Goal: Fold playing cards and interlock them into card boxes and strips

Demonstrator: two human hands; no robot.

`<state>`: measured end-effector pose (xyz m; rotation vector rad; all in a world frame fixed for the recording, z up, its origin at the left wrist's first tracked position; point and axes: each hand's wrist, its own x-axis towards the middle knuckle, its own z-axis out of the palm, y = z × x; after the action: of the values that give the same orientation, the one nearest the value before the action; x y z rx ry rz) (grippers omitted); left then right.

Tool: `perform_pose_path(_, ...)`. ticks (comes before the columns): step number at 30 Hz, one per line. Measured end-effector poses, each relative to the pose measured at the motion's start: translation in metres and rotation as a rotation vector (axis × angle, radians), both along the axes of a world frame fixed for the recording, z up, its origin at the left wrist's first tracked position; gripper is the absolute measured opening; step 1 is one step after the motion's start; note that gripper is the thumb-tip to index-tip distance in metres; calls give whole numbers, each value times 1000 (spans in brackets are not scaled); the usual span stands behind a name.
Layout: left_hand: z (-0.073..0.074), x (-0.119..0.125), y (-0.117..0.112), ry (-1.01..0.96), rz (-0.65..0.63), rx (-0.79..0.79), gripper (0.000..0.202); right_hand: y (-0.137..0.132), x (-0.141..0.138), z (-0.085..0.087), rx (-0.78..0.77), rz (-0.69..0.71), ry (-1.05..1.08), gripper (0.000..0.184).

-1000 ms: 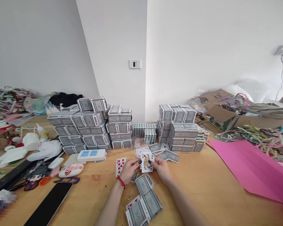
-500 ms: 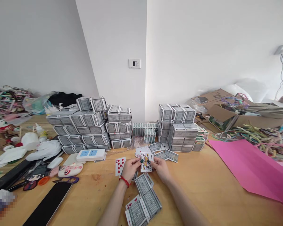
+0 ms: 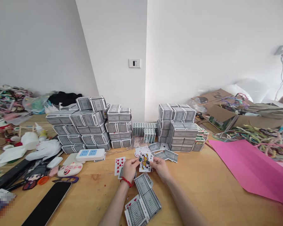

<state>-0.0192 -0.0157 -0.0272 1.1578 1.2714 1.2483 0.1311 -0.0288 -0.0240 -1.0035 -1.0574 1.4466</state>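
Between both hands, upright and facing me, is a queen of clubs playing card (image 3: 145, 163), with the edge of another card showing behind it on the right. My left hand (image 3: 130, 169), with a red string bracelet at the wrist, pinches its left edge. The right edge is pinched by my right hand (image 3: 159, 167). A nine of hearts (image 3: 119, 164) lies face up beside my left hand. Below the hands, several cards are joined into a patterned grey folded piece (image 3: 146, 199), a four of hearts (image 3: 131, 201) sticking out at its left. Loose cards (image 3: 166, 155) lie beyond my right hand.
Stacked grey card blocks stand at the left (image 3: 91, 130), the middle (image 3: 119, 127) and the right (image 3: 182, 131). A power strip (image 3: 91, 154), a phone (image 3: 48, 204) and clutter lie left. Pink paper (image 3: 250, 169) and a cardboard box (image 3: 240, 121) are on the right.
The queen of clubs has shifted slightly left in my hands, and more of the card behind it shows at the right. My left hand has turned a little.
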Motion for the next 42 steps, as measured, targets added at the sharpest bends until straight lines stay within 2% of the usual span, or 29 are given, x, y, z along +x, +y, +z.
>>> perform_pose_path(5, -2, -2, 1, 74, -8, 68, 28, -1, -1, 3, -4, 15, 0, 36)
perform_pose_path(14, 0, 6, -6, 408, 142, 245, 23, -1, -9, 4, -4, 30, -80, 32)
perform_pose_path(17, 0, 7, -6, 470, 139, 288, 18, -1, -11, 3, 3, 23, -97, 33)
perform_pose_path(21, 1, 8, -6, 495, 97, 312, 17, -1, -11, 3, 9, 18, -93, 33)
perform_pose_path(32, 8, 6, -6, 641, 146, 367, 28, -5, -16, 11, -2, 48, -165, 32)
perform_pose_path(37, 10, 7, -10, 638, 179, 397, 29, -6, -17, 11, -27, 59, -148, 30)
perform_pose_path(42, 11, 6, -11, 559, 152, 358, 29, -4, -18, 3, -28, -13, -95, 33)
